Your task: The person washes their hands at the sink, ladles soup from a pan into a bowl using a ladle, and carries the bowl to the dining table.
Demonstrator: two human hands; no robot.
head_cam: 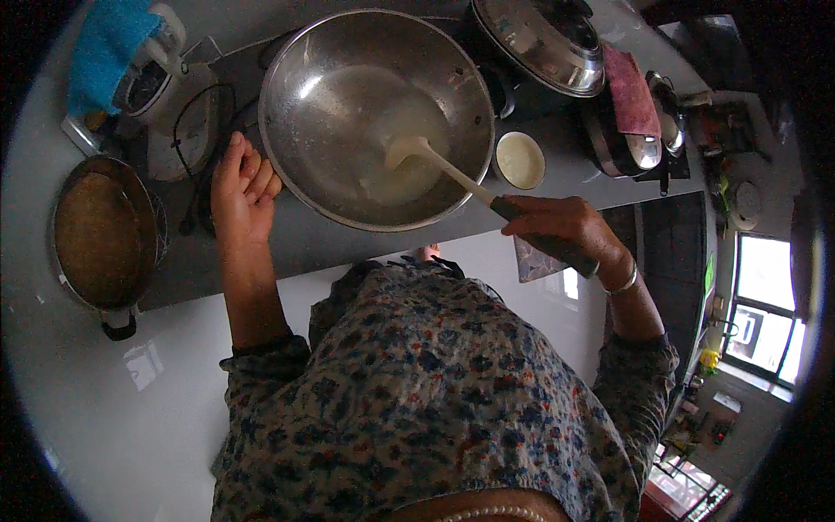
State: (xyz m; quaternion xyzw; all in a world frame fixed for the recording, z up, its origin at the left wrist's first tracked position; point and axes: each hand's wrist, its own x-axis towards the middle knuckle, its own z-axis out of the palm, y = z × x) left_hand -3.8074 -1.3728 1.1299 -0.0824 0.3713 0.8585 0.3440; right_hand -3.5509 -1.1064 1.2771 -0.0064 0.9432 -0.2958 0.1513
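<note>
A wide stainless-steel wok (339,59) stands on the dark counter in front of me, with a shallow pale liquid (404,183) in its bottom. My right hand (561,225) grips the dark handle of a cream-coloured cooking spatula (450,168), whose head rests in that liquid. Just outside the wok's left rim is my left hand (246,186), its fingers curled and nothing visible in them. Whether its knuckles touch the rim is hard to tell. A small bowl (520,160) with pale creamy contents sits close to the wok's right side.
At left lie a large brown-bottomed pan (101,241), a black cable (176,130) and a white appliance (176,98) under a blue cloth (107,55). A lidded pot (541,46) stands back right, near a pink cloth (633,91) on another pan (607,143).
</note>
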